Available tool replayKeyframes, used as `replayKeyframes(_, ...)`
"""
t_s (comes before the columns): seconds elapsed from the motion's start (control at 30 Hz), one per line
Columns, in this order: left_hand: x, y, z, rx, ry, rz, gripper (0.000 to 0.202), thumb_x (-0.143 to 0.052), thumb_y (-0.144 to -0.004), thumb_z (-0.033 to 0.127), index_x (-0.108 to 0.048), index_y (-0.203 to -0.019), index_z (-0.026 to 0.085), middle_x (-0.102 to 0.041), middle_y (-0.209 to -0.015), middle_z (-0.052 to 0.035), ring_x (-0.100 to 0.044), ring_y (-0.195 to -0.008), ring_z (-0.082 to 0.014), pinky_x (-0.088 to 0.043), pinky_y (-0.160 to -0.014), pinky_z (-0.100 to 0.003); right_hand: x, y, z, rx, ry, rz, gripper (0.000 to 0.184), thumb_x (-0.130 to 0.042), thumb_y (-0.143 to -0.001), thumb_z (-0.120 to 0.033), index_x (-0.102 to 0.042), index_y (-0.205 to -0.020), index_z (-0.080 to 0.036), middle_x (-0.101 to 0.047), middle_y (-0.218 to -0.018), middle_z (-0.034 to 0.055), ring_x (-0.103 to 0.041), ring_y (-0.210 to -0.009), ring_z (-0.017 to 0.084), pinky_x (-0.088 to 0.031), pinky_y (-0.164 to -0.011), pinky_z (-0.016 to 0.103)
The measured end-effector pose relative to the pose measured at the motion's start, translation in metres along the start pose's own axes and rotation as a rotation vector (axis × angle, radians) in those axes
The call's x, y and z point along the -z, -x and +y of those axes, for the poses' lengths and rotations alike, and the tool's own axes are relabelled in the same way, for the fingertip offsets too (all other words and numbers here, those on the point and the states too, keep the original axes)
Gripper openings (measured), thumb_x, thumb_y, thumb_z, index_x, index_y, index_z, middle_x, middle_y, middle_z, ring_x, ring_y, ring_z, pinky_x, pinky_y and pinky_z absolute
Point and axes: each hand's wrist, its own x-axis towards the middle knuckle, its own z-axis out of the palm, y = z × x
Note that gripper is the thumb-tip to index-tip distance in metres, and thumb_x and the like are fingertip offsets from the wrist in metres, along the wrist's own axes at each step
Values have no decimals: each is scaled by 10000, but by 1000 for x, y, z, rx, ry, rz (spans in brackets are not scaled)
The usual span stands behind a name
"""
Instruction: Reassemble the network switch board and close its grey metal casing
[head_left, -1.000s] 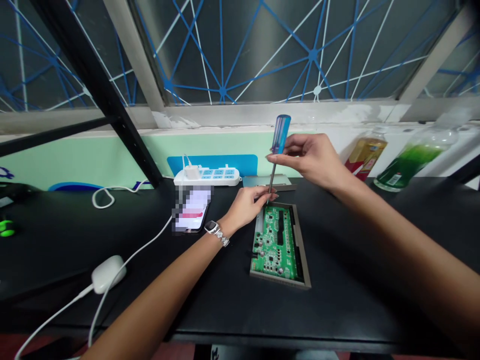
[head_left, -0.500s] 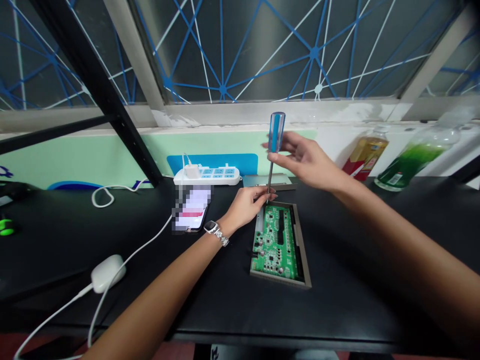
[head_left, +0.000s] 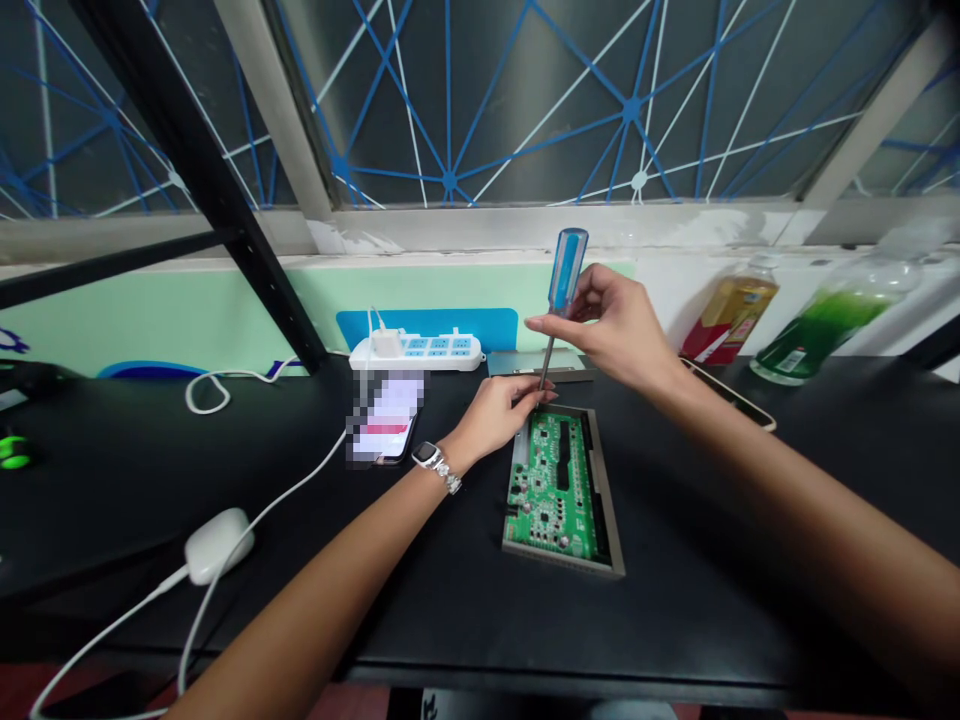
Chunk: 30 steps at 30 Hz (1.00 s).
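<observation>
My right hand (head_left: 615, 325) grips a screwdriver (head_left: 568, 270) with a clear and blue handle between thumb and fingers. Its metal shaft leans, handle to the right, and runs down to the far left corner of a metal-framed green circuit board (head_left: 551, 480). At that corner my left hand (head_left: 499, 415), with a watch on its wrist, is closed with thumb and fingers around the lower shaft. The screwdriver's tip is hidden by these fingers, so whether it sits on a screw cannot be seen. The board lies flat on the black table.
Behind the board lies a metal plate (head_left: 540, 365) beside a white power strip (head_left: 416, 353). A lit phone (head_left: 386, 420) is left of my hand; another phone (head_left: 731, 395) is partly behind my right forearm. Two bottles (head_left: 825, 325) stand at right. A white charger (head_left: 219, 545) with cables lies left.
The screwdriver's handle has tipped to the right, and my right hand has shifted slightly right with it. The phone behind my right forearm has come into view. My left hand stays at the corner.
</observation>
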Motion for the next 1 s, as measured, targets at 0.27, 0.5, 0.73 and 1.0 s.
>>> replayKeyframes(0.27, 0, 0, 0, 13, 0, -11, 211, -522, -959, 193, -693, -1063, 124, -749, -1083, -124, -698, -1067, -208, -537, -965, -359, 2, 0, -2, -26, -17, -35, 430, -816, -678, -487, -656, -924, -173, -704, -808, 71, -665, -803, 246, -540, -680, 390)
replayKeyframes(0.5, 0, 1, -1, 15, 15, -7, 204, -533, -952, 191, -698, -1060, 140, -754, -1070, -108, -700, -1064, -215, -539, -967, -383, 8, -2, -6, -1, -68, -199, 389, -763, -745, -487, -671, -992, -201, -722, -907, 76, -676, -895, 255, -553, -760, 408)
replayKeyframes(0.73, 0, 1, 3, 10, -14, 8, 200, -532, -950, 180, -702, -1043, 131, -757, -1057, -115, -707, -1043, -214, -537, -953, -373, 6, 1, -10, 24, -66, -171, 473, -757, -749, -492, -635, -1104, -203, -732, -979, 89, -681, -915, 260, -551, -765, 405)
replayKeyframes(1.0, -1, 0, -3, 18, -15, -5, 216, -530, -951, 200, -704, -1054, 125, -750, -1080, -125, -698, -1067, -222, -541, -948, -366, 5, 0, -9, 16, 18, 12, 450, -813, -687, -459, -641, -1008, -194, -719, -882, 66, -676, -802, 243, -540, -695, 390)
